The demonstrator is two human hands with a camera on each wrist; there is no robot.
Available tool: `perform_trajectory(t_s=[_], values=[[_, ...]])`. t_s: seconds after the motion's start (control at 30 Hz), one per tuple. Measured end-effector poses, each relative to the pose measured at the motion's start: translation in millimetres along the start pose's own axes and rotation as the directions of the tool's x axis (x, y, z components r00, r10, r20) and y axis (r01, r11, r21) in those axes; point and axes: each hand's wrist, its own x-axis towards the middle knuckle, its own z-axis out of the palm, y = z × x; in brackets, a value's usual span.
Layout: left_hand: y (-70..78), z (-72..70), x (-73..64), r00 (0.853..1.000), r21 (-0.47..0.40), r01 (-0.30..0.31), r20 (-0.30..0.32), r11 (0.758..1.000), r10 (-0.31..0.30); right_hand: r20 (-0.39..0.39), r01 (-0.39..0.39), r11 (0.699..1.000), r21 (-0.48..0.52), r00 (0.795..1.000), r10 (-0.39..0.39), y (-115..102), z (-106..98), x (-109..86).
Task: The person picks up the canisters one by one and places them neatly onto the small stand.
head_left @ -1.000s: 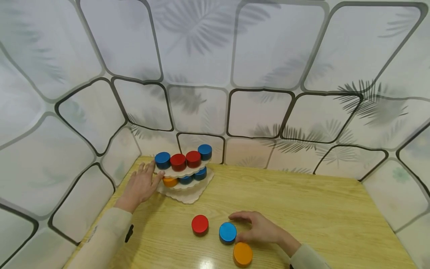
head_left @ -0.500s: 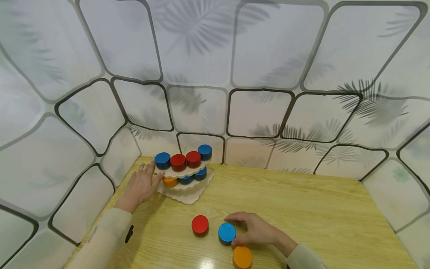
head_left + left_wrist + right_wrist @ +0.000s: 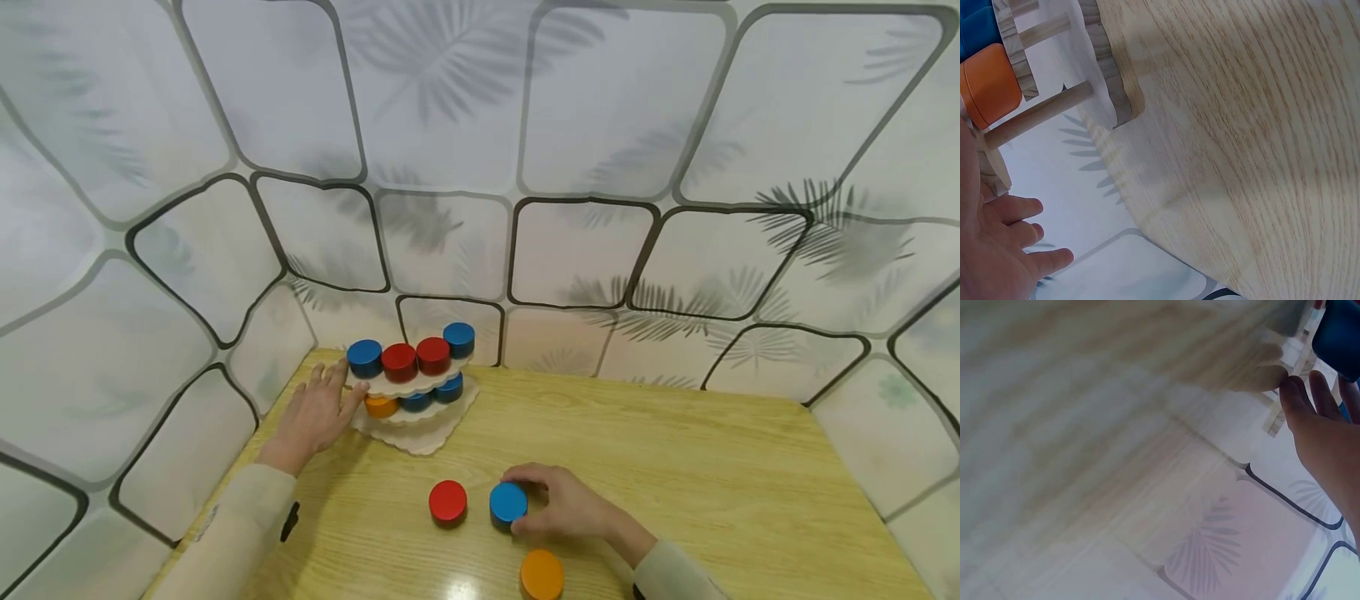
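Observation:
My left hand rests with spread, mostly straight fingers against the left side of a tiered wooden stand with scalloped edges. Blue and red round blocks line its top tier, including a red block; an orange block and blue ones sit on the tier below. In the left wrist view, the fingers lie by the tier's edge and dowels. Thumb and fingers of my right hand grip a blue round block from its right side. The right wrist view shows that blue block by the fingertips.
A loose red block stands on the wooden table just left of the gripped one. Nearer the front is an orange block. Patterned wall panels close off the back and both sides.
My right hand has closed in on the blue block, and the block has shifted slightly up in the head view, away from the orange one. The left hand stays put.

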Motion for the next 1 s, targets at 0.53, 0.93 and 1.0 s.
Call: perform_trajectory(t_s=[0.53,0.93,1.0], values=[[0.1,0.2,0.1,1.0,-0.001,-0.005,-0.002,1.0,0.005,-0.152,0.041,0.998,0.045,0.988,-0.034,-10,-13,47.1],[-0.3,0.5,0.7,1.0,0.006,-0.002,-0.006,1.0,0.002,-0.227,0.009,0.999,0.034,0.974,-0.001,-14,-6,81.3],[-0.3,0.8,1.2,1.0,0.008,-0.003,-0.007,1.0,0.003,-0.234,0.01,0.999,0.033,0.972,-0.002,-14,-5,86.1]])
